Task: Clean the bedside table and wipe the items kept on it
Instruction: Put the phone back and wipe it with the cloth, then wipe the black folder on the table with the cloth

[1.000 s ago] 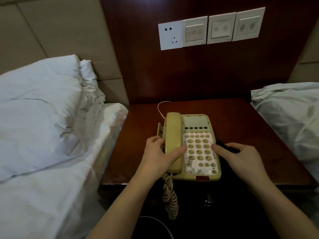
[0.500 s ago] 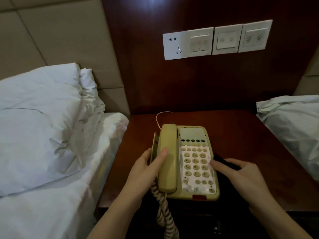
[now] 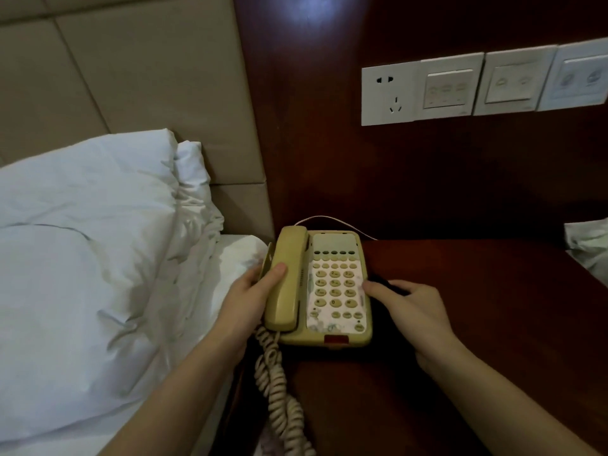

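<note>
A yellowed corded telephone (image 3: 335,291) is at the left edge of the dark wooden bedside table (image 3: 477,291), its left side out towards the bed. The handset (image 3: 286,281) rests in its cradle. My left hand (image 3: 243,304) grips the phone's left side, thumb across the handset. My right hand (image 3: 414,311) holds a dark cloth (image 3: 391,286) against the phone's right side, beside the keypad. The coiled cord (image 3: 279,390) hangs down past the table's front left corner. Whether the phone's base touches the table I cannot tell.
A white pillow (image 3: 82,225) and sheet lie on the bed at the left, close to the phone. White linen (image 3: 589,245) of another bed shows at the right edge. A socket and switch plates (image 3: 450,88) sit on the wooden wall panel behind.
The telephone has gone from the middle of the table to its left edge, held in my left hand. My right hand with the cloth followed alongside it. The view turned left.
</note>
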The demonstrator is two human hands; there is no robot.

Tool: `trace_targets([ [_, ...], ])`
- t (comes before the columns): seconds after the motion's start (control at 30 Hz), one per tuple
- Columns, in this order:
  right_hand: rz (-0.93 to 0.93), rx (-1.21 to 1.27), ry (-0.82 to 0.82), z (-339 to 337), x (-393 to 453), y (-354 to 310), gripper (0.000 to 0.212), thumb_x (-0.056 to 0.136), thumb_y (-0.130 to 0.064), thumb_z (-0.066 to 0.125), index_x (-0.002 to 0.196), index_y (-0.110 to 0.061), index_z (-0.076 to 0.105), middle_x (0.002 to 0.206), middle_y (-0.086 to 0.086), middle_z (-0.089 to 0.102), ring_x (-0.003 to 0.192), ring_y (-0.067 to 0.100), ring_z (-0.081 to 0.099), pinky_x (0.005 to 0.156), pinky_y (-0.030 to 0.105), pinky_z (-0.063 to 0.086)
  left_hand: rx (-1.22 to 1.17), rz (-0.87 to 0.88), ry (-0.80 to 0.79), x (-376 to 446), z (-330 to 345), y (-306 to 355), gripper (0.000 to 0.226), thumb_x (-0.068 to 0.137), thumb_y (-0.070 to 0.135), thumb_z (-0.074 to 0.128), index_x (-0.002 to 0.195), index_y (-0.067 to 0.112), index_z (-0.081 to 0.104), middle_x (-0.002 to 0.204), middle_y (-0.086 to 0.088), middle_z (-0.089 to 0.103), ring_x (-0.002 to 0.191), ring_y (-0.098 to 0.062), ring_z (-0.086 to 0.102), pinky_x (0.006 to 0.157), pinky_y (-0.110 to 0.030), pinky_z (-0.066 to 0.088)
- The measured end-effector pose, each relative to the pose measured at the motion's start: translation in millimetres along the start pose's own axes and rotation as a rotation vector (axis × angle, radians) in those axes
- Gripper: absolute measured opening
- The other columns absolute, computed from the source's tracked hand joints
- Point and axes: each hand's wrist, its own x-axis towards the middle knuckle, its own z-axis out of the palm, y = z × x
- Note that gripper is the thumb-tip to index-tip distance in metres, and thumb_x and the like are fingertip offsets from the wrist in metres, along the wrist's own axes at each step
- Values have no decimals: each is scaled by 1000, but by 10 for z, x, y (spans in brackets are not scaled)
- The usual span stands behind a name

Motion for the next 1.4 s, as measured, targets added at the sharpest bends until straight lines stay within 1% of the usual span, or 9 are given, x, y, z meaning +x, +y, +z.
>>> trace_targets([
  [0.13, -10, 40, 10, 167, 197, -72, 61, 77, -32, 82, 131, -15, 58, 92, -1, 68, 82, 14, 69, 61, 29, 56, 86, 7, -24, 288, -84, 92, 42, 98, 43, 63, 130, 17, 63, 111, 4, 75, 96, -12, 74, 79, -25, 56],
  [0.3, 26, 11, 55, 280, 422, -119, 59, 75, -33, 83, 127, -15, 60, 98, 6, 72, 85, 21, 72, 76, 41, 61, 143, 12, -39, 483, -35, 69, 50, 103, 46, 53, 143, 15, 53, 113, 7, 68, 100, -10, 67, 84, -26, 52],
  [0.47, 27, -30, 77, 236, 540, -131, 57, 76, -34, 83, 125, -14, 60, 97, 6, 72, 85, 22, 71, 79, 41, 60, 215, 8, -38, 521, 56, 45, 55, 105, 48, 46, 151, 17, 44, 122, 3, 62, 109, -17, 63, 94, -31, 48],
  [0.7, -61, -97, 52, 205, 525, -115, 60, 83, -39, 76, 134, -14, 56, 90, -6, 61, 81, 10, 62, 67, 29, 54, 211, -11, -41, 466, 67, 44, 60, 103, 52, 50, 150, 16, 44, 120, 3, 63, 101, -13, 64, 82, -26, 48],
  [0.97, -46, -131, 56, 179, 339, -138, 62, 81, -45, 75, 134, -18, 56, 115, 4, 66, 97, 20, 66, 84, 41, 58, 396, 32, 86, 412, 191, 55, 61, 105, 54, 40, 147, 9, 48, 136, -10, 62, 122, -30, 59, 108, -42, 44],
  [1.07, -29, -130, 8, 34, 55, -170, 45, 81, -43, 77, 118, -20, 64, 102, 8, 71, 75, 25, 74, 64, 43, 62, 446, 67, 182, 252, 216, 34, 63, 106, 53, 36, 150, 9, 45, 148, -13, 52, 131, -33, 53, 113, -45, 39],
  [1.17, -74, -173, -62, -185, -331, -181, 29, 83, -43, 76, 104, -24, 69, 89, 8, 73, 63, 27, 74, 61, 50, 62, 414, 310, 261, -236, 260, 55, 50, 106, 42, 43, 151, 18, 44, 155, -6, 38, 132, -20, 47, 110, -35, 36],
  [1.3, -239, -427, -84, -542, -901, -89, 25, 82, -51, 73, 101, -36, 67, 88, -5, 72, 66, 10, 72, 65, 39, 62, 527, 446, -39, -924, 355, -32, 24, 101, 34, 58, 122, 38, 66, 127, 16, 59, 119, -7, 56, 106, -38, 47],
  [1.4, -272, -532, -37, -947, -1319, 37, 23, 84, -53, 70, 103, -41, 65, 88, -12, 69, 67, 4, 70, 61, 27, 60, 658, 503, -216, -1419, 539, -142, 14, 97, 34, 64, 107, 44, 66, 110, 27, 64, 110, 3, 59, 99, -27, 46],
])
